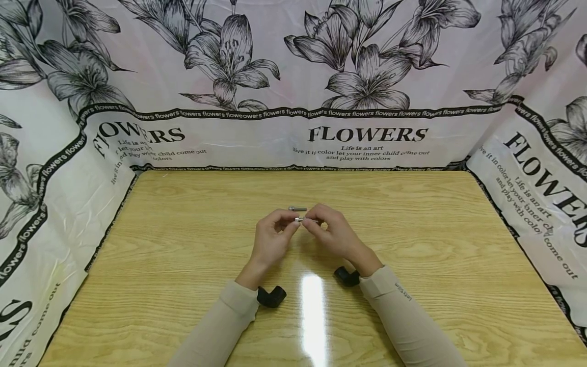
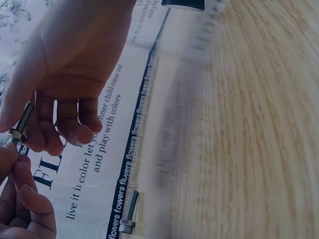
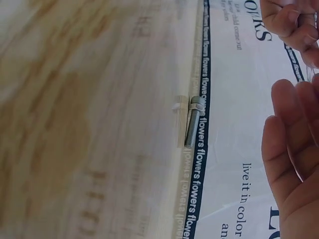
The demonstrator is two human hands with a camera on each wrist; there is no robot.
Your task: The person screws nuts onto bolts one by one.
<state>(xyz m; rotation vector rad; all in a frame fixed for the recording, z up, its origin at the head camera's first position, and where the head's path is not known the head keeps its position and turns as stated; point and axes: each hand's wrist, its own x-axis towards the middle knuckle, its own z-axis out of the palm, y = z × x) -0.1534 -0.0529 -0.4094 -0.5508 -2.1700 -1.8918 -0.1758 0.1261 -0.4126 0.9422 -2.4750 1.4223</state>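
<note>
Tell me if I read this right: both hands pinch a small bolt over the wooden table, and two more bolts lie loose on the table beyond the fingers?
Not quite. Only one spare bolt lies loose beyond the fingers, not two; the head view shows it alone. The rest holds: the left hand and right hand pinch a small bolt between them over the wooden table.

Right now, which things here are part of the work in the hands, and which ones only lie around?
In the work:
- bolt, pinched between left hand and right hand
- nut on that bolt

Lying about:
- second bolt on the table, behind the hands
- flower-printed sheet around the table
</note>
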